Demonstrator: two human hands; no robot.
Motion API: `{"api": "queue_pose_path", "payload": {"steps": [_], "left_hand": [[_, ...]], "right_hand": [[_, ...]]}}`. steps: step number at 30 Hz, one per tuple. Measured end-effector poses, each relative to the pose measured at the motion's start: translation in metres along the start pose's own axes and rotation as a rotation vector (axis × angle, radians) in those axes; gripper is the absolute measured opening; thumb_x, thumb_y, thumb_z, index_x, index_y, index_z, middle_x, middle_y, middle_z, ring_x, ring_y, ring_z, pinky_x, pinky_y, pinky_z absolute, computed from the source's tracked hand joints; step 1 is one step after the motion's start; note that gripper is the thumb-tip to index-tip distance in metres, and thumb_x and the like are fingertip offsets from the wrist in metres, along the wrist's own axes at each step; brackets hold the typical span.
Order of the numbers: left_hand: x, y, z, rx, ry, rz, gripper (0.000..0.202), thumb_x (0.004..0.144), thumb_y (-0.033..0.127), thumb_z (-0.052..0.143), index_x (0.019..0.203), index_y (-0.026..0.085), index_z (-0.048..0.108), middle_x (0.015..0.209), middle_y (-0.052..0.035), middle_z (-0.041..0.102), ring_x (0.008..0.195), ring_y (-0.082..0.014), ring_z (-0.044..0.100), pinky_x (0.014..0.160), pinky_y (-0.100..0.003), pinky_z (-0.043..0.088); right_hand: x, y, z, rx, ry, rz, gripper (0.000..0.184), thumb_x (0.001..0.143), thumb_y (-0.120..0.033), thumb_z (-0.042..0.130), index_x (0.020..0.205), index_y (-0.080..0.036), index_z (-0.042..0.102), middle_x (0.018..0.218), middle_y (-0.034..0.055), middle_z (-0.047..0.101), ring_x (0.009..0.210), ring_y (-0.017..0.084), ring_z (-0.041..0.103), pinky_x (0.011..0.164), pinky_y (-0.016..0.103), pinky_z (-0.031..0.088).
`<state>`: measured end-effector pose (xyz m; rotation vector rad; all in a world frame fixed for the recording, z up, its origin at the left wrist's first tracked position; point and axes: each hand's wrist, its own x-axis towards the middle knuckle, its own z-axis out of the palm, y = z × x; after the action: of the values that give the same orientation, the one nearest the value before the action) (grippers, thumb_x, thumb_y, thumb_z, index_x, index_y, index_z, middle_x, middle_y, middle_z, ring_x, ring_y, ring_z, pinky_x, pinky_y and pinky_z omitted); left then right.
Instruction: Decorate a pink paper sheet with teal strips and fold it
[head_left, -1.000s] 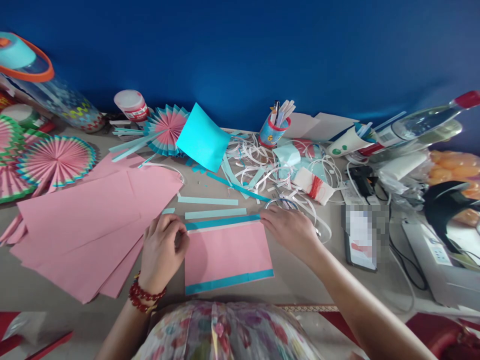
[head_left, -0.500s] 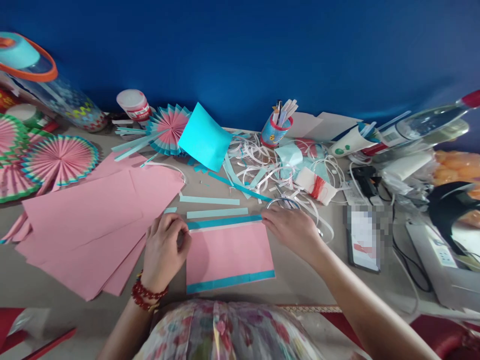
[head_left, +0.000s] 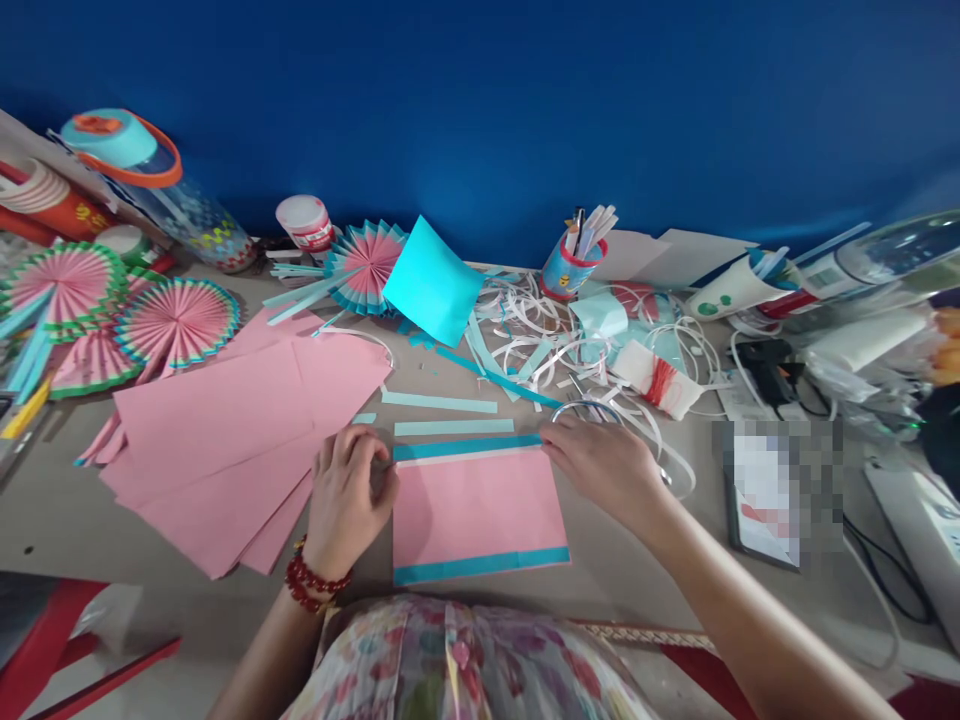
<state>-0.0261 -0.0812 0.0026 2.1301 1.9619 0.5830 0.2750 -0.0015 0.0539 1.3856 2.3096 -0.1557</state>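
Note:
A pink paper rectangle (head_left: pixel 477 512) lies flat before me, with a blue strip (head_left: pixel 480 566) along its near edge. A second blue strip (head_left: pixel 466 447) lies along its far edge. My left hand (head_left: pixel 349 498) is closed in a pinch on the left end of that far strip, at the paper's top left corner. My right hand (head_left: pixel 600 462) pinches the strip's right end at the top right corner. Two pale blue strips (head_left: pixel 453 427) lie just beyond the paper.
A stack of pink sheets (head_left: pixel 232 430) fans out at left. Folded pink fans (head_left: pixel 174 322) lie far left, a cyan sheet (head_left: pixel 431 280) and white paper scraps (head_left: pixel 540 340) behind. A pen cup (head_left: pixel 564 268), a phone (head_left: pixel 772 490) and cables sit at right.
The camera view has swung left, so everything sits further right in the frame. Both hands stay at the ends of the far blue strip.

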Motion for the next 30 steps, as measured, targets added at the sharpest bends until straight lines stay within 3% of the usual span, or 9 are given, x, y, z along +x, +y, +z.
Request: {"api": "queue_pose_path", "payload": {"steps": [5,9,11,16,20,23,25,27,30], "left_hand": [[-0.01,0.001,-0.001,-0.027,0.065,0.047,0.026,0.086,0.012,0.052,0.11,0.021,0.058,0.117,-0.0108,0.055,0.11,-0.0281,0.052,0.093,-0.045,0.045],[-0.023,-0.009,-0.004,0.13,-0.064,0.259,0.043,0.086,0.011,0.054,0.123,0.033,0.061,0.138,-0.0045,0.051,0.112,-0.0292,0.051,0.101,-0.052,0.04],[-0.028,-0.019,-0.006,0.162,-0.111,0.309,0.046,0.086,0.012,0.055,0.126,0.034,0.061,0.145,-0.0026,0.047,0.113,-0.0289,0.05,0.102,-0.052,0.04],[-0.022,-0.03,-0.013,0.086,-0.011,0.311,0.038,0.085,0.012,0.056,0.118,0.027,0.065,0.14,-0.0049,0.054,0.116,-0.0297,0.051,0.102,-0.052,0.042],[0.003,0.011,-0.008,-0.087,-0.072,0.47,0.041,0.088,0.012,0.051,0.128,0.02,0.058,0.13,-0.0078,0.061,0.118,-0.0251,0.053,0.103,-0.043,0.045],[0.026,0.057,0.015,-0.164,-0.206,0.73,0.036,0.092,0.016,0.047,0.127,0.014,0.057,0.132,-0.0102,0.059,0.118,-0.0227,0.053,0.101,-0.038,0.048],[0.041,0.079,0.036,-0.134,-0.161,0.823,0.031,0.095,0.014,0.043,0.12,0.014,0.06,0.127,-0.0103,0.062,0.113,-0.0218,0.056,0.097,-0.038,0.05],[0.055,0.089,0.056,-0.043,-0.205,0.939,0.029,0.096,0.012,0.041,0.118,0.011,0.06,0.125,-0.0125,0.063,0.112,-0.0217,0.058,0.092,-0.036,0.051],[0.065,0.087,0.072,0.051,-0.237,1.004,0.03,0.098,0.012,0.038,0.119,0.01,0.06,0.121,-0.0125,0.065,0.109,-0.02,0.059,0.09,-0.034,0.049]], "right_hand": [[0.0,0.0,0.003,0.004,0.001,0.017,0.021,0.099,-0.026,0.043,0.099,-0.023,0.064,0.095,0.0019,0.069,0.083,0.017,0.065,0.058,0.029,0.027],[0.001,0.002,0.006,0.003,0.007,-0.005,0.021,0.099,-0.026,0.043,0.099,-0.023,0.064,0.096,0.0022,0.069,0.084,0.017,0.065,0.058,0.029,0.027],[0.002,0.003,0.007,0.0,0.01,-0.004,0.021,0.099,-0.026,0.042,0.099,-0.023,0.064,0.095,0.0026,0.069,0.083,0.017,0.065,0.058,0.029,0.027],[0.001,0.003,0.005,0.013,0.005,0.002,0.023,0.099,-0.026,0.041,0.1,-0.023,0.064,0.098,0.0033,0.07,0.084,0.017,0.066,0.057,0.028,0.027],[0.001,0.002,0.004,0.032,0.003,0.002,0.023,0.099,-0.025,0.041,0.098,-0.023,0.064,0.095,0.0028,0.07,0.086,0.018,0.066,0.057,0.028,0.029],[0.0,0.001,0.002,0.042,0.027,0.004,0.022,0.099,-0.026,0.042,0.096,-0.023,0.064,0.093,0.0029,0.07,0.086,0.018,0.066,0.058,0.027,0.03],[-0.002,-0.001,0.001,0.044,0.05,0.013,0.021,0.099,-0.027,0.043,0.095,-0.023,0.063,0.093,0.003,0.07,0.085,0.018,0.066,0.058,0.027,0.031],[-0.003,-0.002,0.001,0.041,0.07,0.022,0.02,0.098,-0.026,0.044,0.095,-0.023,0.063,0.093,0.003,0.07,0.084,0.018,0.066,0.058,0.027,0.031],[-0.004,-0.002,0.003,0.04,0.09,0.016,0.019,0.098,-0.026,0.044,0.095,-0.022,0.063,0.093,0.003,0.07,0.081,0.018,0.066,0.057,0.027,0.03]]}}
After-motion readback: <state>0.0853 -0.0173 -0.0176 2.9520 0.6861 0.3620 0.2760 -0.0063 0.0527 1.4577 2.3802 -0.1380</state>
